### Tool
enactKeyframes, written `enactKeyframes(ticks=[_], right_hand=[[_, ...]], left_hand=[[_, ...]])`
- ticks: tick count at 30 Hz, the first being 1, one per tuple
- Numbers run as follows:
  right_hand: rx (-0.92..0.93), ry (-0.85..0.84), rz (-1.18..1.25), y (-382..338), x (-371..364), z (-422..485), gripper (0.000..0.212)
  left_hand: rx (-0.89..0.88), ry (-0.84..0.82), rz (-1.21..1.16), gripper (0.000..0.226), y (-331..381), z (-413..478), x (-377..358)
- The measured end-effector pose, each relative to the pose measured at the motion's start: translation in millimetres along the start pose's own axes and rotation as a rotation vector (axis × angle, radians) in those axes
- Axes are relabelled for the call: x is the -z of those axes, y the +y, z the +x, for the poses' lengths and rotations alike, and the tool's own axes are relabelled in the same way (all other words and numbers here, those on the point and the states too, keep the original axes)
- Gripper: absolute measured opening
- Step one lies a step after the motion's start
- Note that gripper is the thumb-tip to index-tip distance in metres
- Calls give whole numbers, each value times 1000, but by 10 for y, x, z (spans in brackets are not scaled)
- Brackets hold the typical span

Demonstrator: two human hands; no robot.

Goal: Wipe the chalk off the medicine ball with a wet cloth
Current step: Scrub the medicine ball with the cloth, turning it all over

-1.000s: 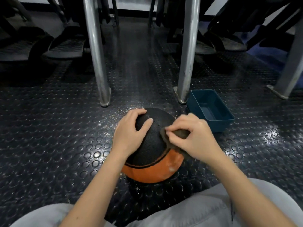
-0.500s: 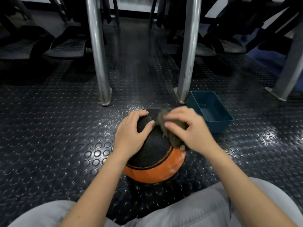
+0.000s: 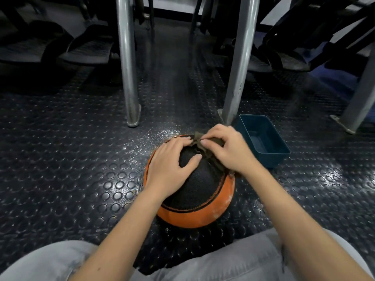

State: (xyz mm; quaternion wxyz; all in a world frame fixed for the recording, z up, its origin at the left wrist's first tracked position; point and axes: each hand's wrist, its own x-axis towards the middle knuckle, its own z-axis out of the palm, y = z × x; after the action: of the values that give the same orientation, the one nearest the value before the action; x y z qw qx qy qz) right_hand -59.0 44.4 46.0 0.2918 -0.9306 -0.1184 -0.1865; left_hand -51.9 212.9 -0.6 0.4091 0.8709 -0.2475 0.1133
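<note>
Studded black rubber floor (image 3: 71,159), gym setting, lit from above. Entries run from my end outward.

- Nearest: grey trousers (image 3: 233,264) across the bottom of the view, both forearms reaching forward.
- Medicine ball (image 3: 203,191) sits on the floor just beyond the knees. It is a sphere, so it has no long axis. The black pebbled panel faces up toward the camera and the orange panel wraps the near underside. The seam between them curves low across the near side.
- Left hand (image 3: 170,165): fingers spread and laid flat on the upper left of the ball, thumb splayed, holding nothing. I read it as bracing.
- Right hand (image 3: 229,151): fingers curled, pinching the cloth (image 3: 197,139) against the far crown. The cloth is bunched into a strip whose long axis runs from the crown down the right flank toward the wrist.
- Change: a second ago the cloth was on the right flank at mid-height. It has since climbed to the top, beside the left fingertips. An orange edge now shows at the far left, so the ball may have turned slightly.
- Judgement: the upper black panel is being covered. White chalk smears (image 3: 221,205) remain on the lower right orange, so the wipe is not finished.
- Speckles (image 3: 154,136) glitter on the floor just past the ball. I cannot tell whether they are water or chalk.
- Blue tub (image 3: 269,159) is near the right hand, apart from the ball.
- Farther: two steel legs (image 3: 127,78), then dark machines.
</note>
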Motion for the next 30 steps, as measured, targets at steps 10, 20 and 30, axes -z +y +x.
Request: enactKeyframes(ticks=[10,20,30], right_hand=[[-288,-80,118,102,116,34,7],[-523,-143,-14,513,68,-18,14],[-8,-153,23,-227,150,-515,16]], left_hand=[[48,38,-11,53,14,-74,4],[-25,19,-4,53,64,-97,-30],[110,67,-117,57,-73,74,59]])
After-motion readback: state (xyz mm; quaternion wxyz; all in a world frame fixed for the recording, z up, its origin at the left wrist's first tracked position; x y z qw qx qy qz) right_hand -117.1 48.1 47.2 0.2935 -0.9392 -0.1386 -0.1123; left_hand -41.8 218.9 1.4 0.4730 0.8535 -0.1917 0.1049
